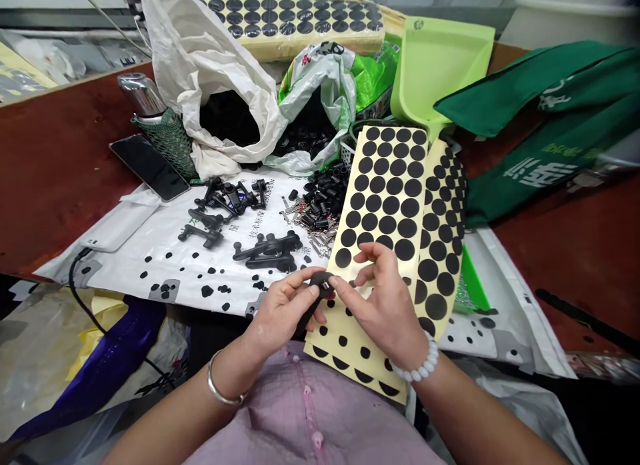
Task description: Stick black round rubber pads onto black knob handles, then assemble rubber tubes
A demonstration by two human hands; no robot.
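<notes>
My left hand (283,312) pinches a black plastic part (324,282) between thumb and fingers. Its round end faces up and shows a small light rectangular spot, while its longer body runs down behind the fingers, partly hidden. My right hand (383,302) has its thumb against the edge of that round end, the other fingers curled but apart. Beneath the right hand lies a yellow backing sheet (367,205) of round black stickers, its lower rows partly peeled to leave small dots and half circles. A second sticker sheet (440,245) lies under it to the right.
Black plastic arms (270,250) lie on the white cover, near a pile of small black caps and metal clips (320,208). Behind stand a white sack (170,45), a plastic bag of black parts (345,112) and a green dustpan (443,65). A phone (149,165) leans at left.
</notes>
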